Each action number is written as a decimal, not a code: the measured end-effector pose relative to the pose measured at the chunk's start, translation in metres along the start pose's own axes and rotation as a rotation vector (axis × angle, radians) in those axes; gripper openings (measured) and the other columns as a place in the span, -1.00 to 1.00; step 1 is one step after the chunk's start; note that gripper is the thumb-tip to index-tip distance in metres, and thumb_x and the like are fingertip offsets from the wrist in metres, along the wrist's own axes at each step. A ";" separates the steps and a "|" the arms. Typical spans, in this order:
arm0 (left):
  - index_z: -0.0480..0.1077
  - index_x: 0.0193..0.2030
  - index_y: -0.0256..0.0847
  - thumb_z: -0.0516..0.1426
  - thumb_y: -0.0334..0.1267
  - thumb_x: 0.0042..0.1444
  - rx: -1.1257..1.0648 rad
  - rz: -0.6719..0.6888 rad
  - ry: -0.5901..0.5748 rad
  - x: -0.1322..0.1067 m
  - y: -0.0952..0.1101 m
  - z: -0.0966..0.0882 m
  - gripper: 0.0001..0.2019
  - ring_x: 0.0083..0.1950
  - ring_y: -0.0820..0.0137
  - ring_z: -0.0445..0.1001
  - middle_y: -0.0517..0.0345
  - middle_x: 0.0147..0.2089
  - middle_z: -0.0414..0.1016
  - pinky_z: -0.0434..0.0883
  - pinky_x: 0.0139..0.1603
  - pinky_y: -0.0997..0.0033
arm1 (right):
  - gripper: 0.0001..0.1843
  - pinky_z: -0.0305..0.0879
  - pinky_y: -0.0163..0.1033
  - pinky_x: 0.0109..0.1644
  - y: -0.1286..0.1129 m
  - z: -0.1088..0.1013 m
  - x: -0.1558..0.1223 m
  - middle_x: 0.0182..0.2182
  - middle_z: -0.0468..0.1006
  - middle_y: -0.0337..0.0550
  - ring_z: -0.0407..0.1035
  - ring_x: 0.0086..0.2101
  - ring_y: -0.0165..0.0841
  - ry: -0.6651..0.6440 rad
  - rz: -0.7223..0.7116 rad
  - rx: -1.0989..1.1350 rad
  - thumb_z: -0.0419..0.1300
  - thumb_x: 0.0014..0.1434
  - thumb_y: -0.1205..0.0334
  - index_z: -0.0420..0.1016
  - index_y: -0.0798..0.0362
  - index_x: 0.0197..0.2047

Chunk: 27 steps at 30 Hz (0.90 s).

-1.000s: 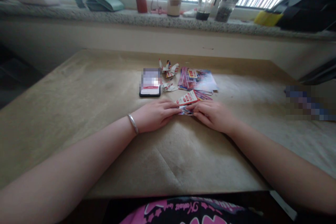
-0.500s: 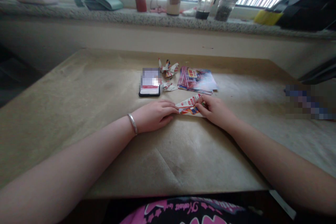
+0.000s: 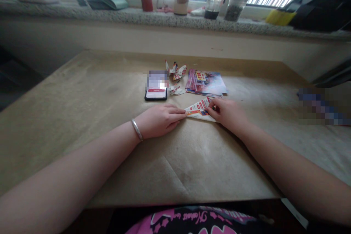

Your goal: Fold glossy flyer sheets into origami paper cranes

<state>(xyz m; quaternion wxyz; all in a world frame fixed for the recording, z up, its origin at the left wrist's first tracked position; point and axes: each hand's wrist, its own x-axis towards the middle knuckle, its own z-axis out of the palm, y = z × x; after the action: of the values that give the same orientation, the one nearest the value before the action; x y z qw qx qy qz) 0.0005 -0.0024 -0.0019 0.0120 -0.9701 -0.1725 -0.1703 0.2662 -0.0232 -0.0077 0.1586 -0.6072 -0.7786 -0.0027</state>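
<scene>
- The folded leaflet [image 3: 197, 110] lies on the bench [image 3: 82, 117] between both hands, just in front of the phone; its print is too small to read
- The left hand [image 3: 160, 119] lies flat, grip released, fingertips pressing the folded leaflet's left tip
- The right hand [image 3: 229, 114] has its grip pinched on the folded leaflet's right end, which its fingers hide
- The phone [image 3: 156, 88] has most of its screen blurred out; beside it lie crumpled scraps [image 3: 175, 72] and a stack of leaflets [image 3: 206, 82]
- A blurred patch [image 3: 320, 106] near the right edge hides whatever lies there
</scene>
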 end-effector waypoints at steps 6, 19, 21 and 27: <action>0.40 0.12 -0.31 0.03 -0.35 0.23 0.003 -0.003 0.010 0.002 0.002 0.001 -0.65 0.01 0.30 0.47 -0.06 0.02 0.53 0.50 0.03 0.27 | -0.83 0.14 -0.25 -0.31 -0.003 -0.007 0.001 -0.42 0.54 -0.10 0.36 -0.38 -0.29 0.026 -0.094 -0.109 0.14 0.18 0.14 0.43 0.05 -0.37; 0.38 0.14 -0.30 -0.02 -0.34 0.27 -0.002 0.022 0.004 0.001 0.001 0.001 -0.65 -0.01 0.30 0.47 -0.05 0.03 0.52 0.49 0.01 0.27 | -0.63 0.07 -0.13 0.01 -0.033 -0.010 -0.003 -0.25 0.56 -0.05 0.34 -0.20 -0.22 -0.018 -0.384 -0.236 -0.07 0.34 0.10 0.52 0.07 -0.19; 0.39 0.13 -0.29 -0.03 -0.34 0.27 -0.003 0.016 0.010 0.001 0.001 0.000 -0.66 -0.02 0.31 0.47 -0.04 0.02 0.53 0.50 0.00 0.29 | -0.65 0.09 -0.13 -0.03 -0.038 -0.009 0.000 -0.26 0.56 -0.04 0.35 -0.21 -0.22 -0.034 -0.326 -0.214 -0.04 0.32 0.09 0.51 0.06 -0.21; 0.41 0.11 -0.28 0.01 -0.33 0.25 0.005 -0.011 0.007 0.000 0.001 0.002 -0.66 -0.02 0.29 0.46 -0.04 0.02 0.52 0.49 0.01 0.28 | -0.73 0.13 -0.18 -0.17 -0.051 -0.005 0.009 -0.28 0.53 -0.04 0.37 -0.24 -0.23 -0.105 -0.232 -0.133 0.03 0.27 0.11 0.47 0.07 -0.27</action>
<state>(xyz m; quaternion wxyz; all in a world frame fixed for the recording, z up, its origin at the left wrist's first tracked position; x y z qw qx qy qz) 0.0015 -0.0032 -0.0033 0.0139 -0.9685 -0.1783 -0.1732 0.2170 -0.0287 0.0089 0.0756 -0.5217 -0.8488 -0.0408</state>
